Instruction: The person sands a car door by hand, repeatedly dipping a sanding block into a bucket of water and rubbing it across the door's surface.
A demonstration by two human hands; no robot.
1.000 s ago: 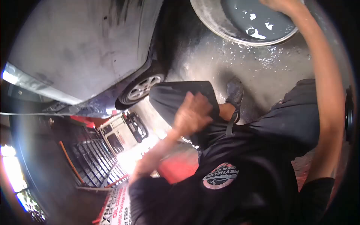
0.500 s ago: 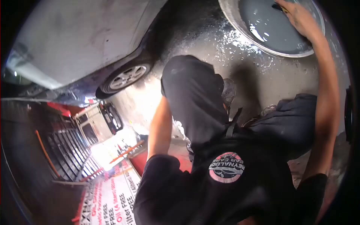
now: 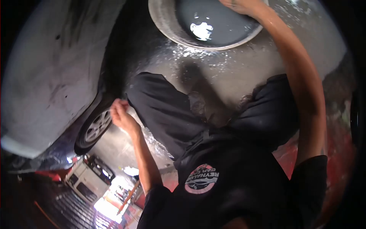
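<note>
My left hand (image 3: 124, 114) is raised beside my left knee, close to the car's wheel (image 3: 100, 128). Its fingers are loosely bent, a little apart and slightly blurred, with nothing visible in them. At the top edge, my right hand (image 3: 244, 5) reaches over the rim of a wide round metal basin (image 3: 162, 26). Grey water (image 3: 228, 27) fills part of the basin and reflects a bright light. The frame's edge cuts off the right fingers, so what they hold, if anything, is hidden.
A dusty grey car body panel (image 3: 57, 68) takes up the left side. Wet concrete floor (image 3: 221, 68) lies between my knees and the basin. A light-coloured vehicle (image 3: 85, 181) stands farther back at lower left, near a slatted shutter (image 3: 74, 212).
My view has turned, shifting the basin left. My left hand has come out from behind my knee. The black and yellow tool in my right hand is now out of sight.
</note>
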